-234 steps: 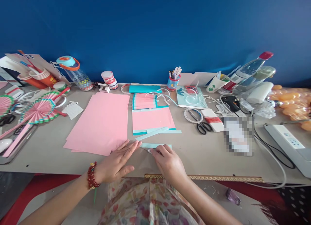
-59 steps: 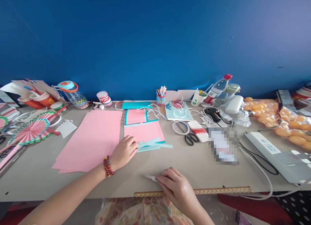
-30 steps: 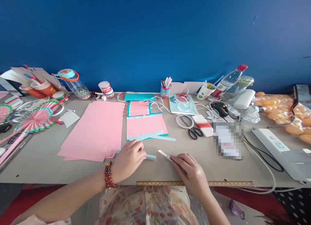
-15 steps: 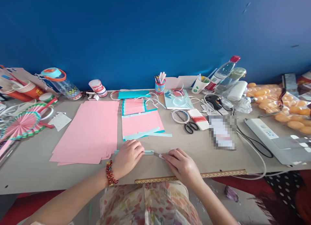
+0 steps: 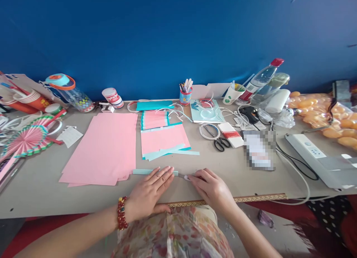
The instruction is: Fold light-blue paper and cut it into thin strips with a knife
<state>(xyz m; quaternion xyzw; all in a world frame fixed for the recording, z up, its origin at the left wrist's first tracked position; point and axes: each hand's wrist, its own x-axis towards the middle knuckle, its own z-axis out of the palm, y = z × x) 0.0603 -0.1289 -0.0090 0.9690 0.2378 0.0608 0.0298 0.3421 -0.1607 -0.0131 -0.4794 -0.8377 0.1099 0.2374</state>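
A narrow pale-blue folded paper strip (image 5: 138,171) lies on the table close to its front edge. My left hand (image 5: 150,193) rests flat across the strip with its fingers stretched out, covering its middle. In my right hand (image 5: 213,187) is a small knife with a pale handle (image 5: 186,177). Its thin grey blade points left and meets the strip's right end; whether it is inside the fold I cannot tell. Behind my hands lies a pink sheet with blue edging (image 5: 164,139), with loose pale-blue strips (image 5: 184,152) on its lower part.
Pink paper sheets (image 5: 103,150) are stacked at left, near a pleated paper fan (image 5: 26,141). Black-handled scissors (image 5: 221,144), a card wound with red thread (image 5: 231,134) and a power strip (image 5: 306,148) lie at right. A pen cup (image 5: 185,97) stands by the blue wall.
My left hand has gone from curled over the strip to spread flat on it. My right hand keeps the knife at the strip's right end. The view has shifted slightly.
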